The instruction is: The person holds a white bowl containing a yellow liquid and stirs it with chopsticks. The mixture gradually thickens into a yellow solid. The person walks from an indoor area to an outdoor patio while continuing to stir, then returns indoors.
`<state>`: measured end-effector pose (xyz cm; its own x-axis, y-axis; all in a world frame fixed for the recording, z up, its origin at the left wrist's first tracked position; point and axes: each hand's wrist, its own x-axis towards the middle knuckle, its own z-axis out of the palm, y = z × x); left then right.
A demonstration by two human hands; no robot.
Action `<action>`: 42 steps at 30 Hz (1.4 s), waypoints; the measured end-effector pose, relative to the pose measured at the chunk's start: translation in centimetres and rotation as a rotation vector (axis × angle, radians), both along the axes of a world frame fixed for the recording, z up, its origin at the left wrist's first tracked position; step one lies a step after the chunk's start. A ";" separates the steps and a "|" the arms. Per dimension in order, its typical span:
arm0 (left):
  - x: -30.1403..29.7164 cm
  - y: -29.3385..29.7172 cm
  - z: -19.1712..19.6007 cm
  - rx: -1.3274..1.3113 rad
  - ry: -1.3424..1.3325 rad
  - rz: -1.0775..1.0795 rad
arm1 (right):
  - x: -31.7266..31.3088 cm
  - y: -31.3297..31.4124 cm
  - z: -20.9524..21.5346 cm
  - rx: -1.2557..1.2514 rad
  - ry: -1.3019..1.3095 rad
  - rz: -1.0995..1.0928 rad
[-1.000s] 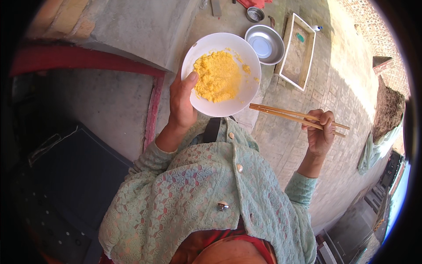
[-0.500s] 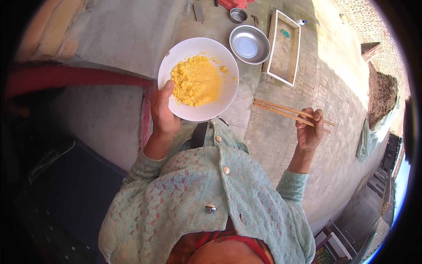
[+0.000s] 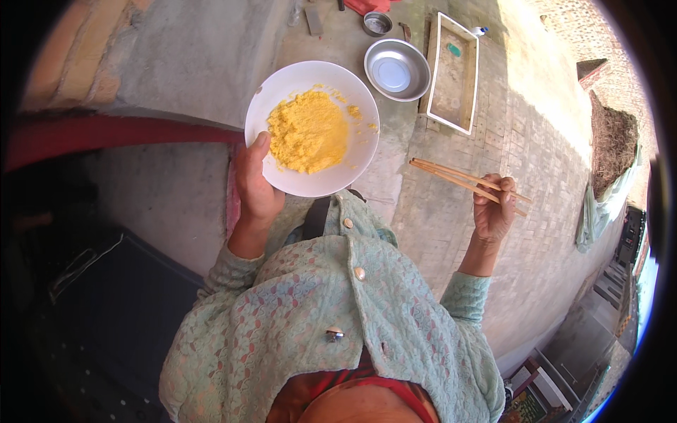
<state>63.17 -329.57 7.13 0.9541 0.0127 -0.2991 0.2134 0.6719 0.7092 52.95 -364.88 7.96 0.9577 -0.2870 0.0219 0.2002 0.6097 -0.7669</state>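
Note:
My left hand (image 3: 255, 185) grips the near rim of a white bowl (image 3: 352, 151), thumb on the edge, holding it up in front of my chest. A heap of yellow crumbly food (image 3: 308, 131) fills the bowl's middle, with a few crumbs scattered toward its far side. My right hand (image 3: 493, 211) is out to the right, closed around a pair of wooden chopsticks (image 3: 451, 176) whose tips point left toward the bowl, a short way from its rim. Both sleeves are pale green with a woven pattern.
On the paved ground beyond the bowl lie an empty metal basin (image 3: 397, 69), a smaller metal cup (image 3: 377, 23) and a white rectangular tray (image 3: 453, 74). A concrete ledge with a red edge (image 3: 113, 130) runs on the left. A heap of dry brush (image 3: 612, 141) lies far right.
The bowl and my left hand have shifted left and slightly down in view. My right hand still holds the chopsticks at about the same distance from the bowl.

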 end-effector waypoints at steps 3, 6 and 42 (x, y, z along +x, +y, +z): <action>-0.1 0.1 0.3 -0.020 -0.008 -0.034 | -0.3 -0.5 -0.3 0.111 -0.039 -0.012; -0.1 0.1 0.2 -0.010 -0.022 -0.026 | -0.6 -1.1 -0.9 0.221 -0.073 -0.033; 0.4 -0.3 0.4 -0.011 -0.034 -0.179 | 6.9 6.3 10.0 -0.812 0.078 0.351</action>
<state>63.59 -329.90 7.58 0.9503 -0.1613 -0.2663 0.3067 0.6327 0.7111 59.82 -358.62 17.96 0.9948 0.0995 0.0219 0.0330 -0.1117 -0.9932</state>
